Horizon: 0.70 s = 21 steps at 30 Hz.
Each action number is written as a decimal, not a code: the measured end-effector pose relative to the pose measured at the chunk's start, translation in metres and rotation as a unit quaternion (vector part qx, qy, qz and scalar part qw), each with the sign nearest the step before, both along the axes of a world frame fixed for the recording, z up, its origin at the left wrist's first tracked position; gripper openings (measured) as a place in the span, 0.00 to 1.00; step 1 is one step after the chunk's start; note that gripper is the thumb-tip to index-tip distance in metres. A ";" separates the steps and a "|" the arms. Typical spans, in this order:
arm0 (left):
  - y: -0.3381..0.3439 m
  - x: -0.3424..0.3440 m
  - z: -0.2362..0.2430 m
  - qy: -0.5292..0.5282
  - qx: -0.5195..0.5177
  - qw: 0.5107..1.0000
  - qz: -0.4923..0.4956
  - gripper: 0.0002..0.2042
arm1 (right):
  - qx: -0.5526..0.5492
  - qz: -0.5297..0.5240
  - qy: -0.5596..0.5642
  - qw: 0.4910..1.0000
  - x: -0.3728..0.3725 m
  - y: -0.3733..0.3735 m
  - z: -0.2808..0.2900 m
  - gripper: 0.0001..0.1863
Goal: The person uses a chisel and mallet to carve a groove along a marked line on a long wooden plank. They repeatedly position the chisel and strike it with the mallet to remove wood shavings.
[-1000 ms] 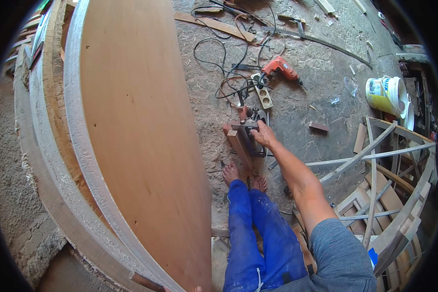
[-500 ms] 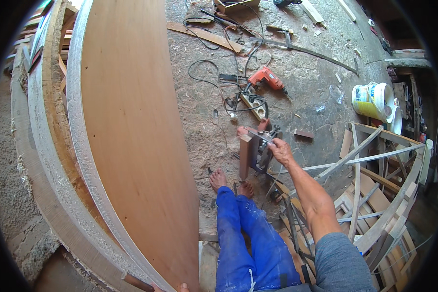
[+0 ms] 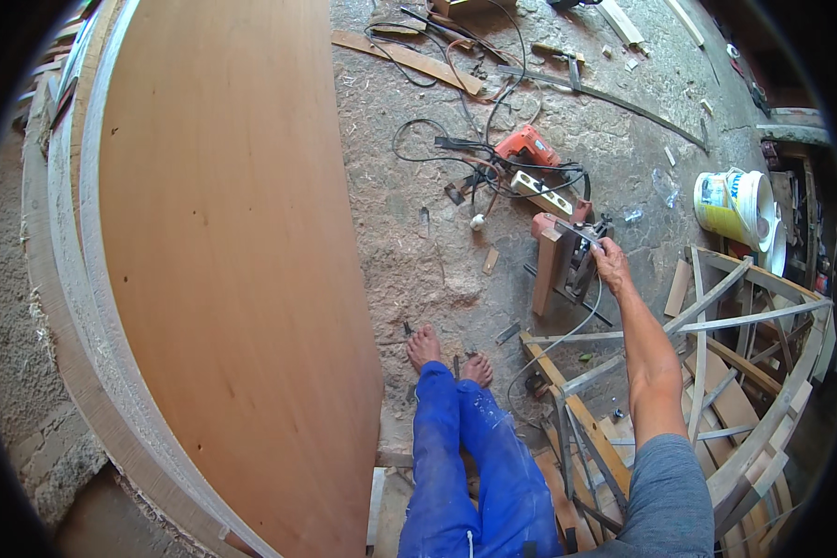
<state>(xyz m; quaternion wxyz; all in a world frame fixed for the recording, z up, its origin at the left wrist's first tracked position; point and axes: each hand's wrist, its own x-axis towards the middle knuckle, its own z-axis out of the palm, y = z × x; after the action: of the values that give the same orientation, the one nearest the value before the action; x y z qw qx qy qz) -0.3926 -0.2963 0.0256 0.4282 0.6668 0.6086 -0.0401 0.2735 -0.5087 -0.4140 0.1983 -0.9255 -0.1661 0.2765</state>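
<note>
My right hand (image 3: 612, 262) is closed on a power tool (image 3: 581, 270) with a red body, dark metal parts and a wooden board along its side. It is held out to the right of my feet, low over the floor; its exact kind is hard to make out. A grey cord (image 3: 556, 344) hangs below it. Just beyond are a white power strip (image 3: 541, 192) and a red drill (image 3: 527, 147) among tangled black cables. On my left stands a large brown wooden panel (image 3: 232, 251) with a pale edge. My left hand is out of sight.
A curved lattice of wooden strips (image 3: 763, 321) and loose boards fill the right side. Behind it lie white buckets (image 3: 733, 209). A long clamp (image 3: 614, 100), a thin board (image 3: 405, 61) and wood scraps are on the rough floor.
My right hand has carried the power tool rightward, away from my feet. Fingertips of my left hand, seen earlier at the panel's lower edge, have gone from view. The view has shifted slightly.
</note>
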 end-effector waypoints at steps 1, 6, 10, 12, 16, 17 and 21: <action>0.000 -0.001 0.004 -0.008 -0.027 0.999 0.031 0.41 | 0.005 -0.013 0.002 1.000 0.006 -0.001 -0.009 0.16; 0.002 -0.001 0.016 0.019 -0.026 0.995 0.094 0.40 | -0.015 -0.064 0.005 0.998 0.028 -0.015 -0.038 0.21; 0.004 0.000 0.018 0.033 -0.015 0.995 0.097 0.37 | -0.011 -0.167 -0.018 0.986 0.031 -0.033 -0.050 0.34; -0.002 0.002 0.019 0.037 0.016 0.994 0.101 0.35 | -0.007 -0.246 0.066 0.967 0.033 -0.013 -0.041 0.39; 0.005 -0.002 0.006 0.021 0.011 0.995 0.098 0.31 | -0.056 -0.235 -0.051 0.969 0.041 -0.014 -0.048 0.44; 0.010 -0.005 -0.002 0.010 -0.007 0.995 0.094 0.29 | -0.085 -0.214 -0.141 0.963 0.040 -0.033 -0.062 0.46; 0.013 -0.003 0.002 -0.012 -0.030 0.996 0.082 0.25 | -0.038 -0.158 -0.211 0.964 -0.044 -0.026 -0.045 0.44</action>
<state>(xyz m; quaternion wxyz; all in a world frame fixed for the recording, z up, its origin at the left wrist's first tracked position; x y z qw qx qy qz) -0.3952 -0.2835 0.0279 0.4572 0.6019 0.6546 -0.0155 0.2299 -0.5346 -0.4591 0.1651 -0.9841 -0.0453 0.0465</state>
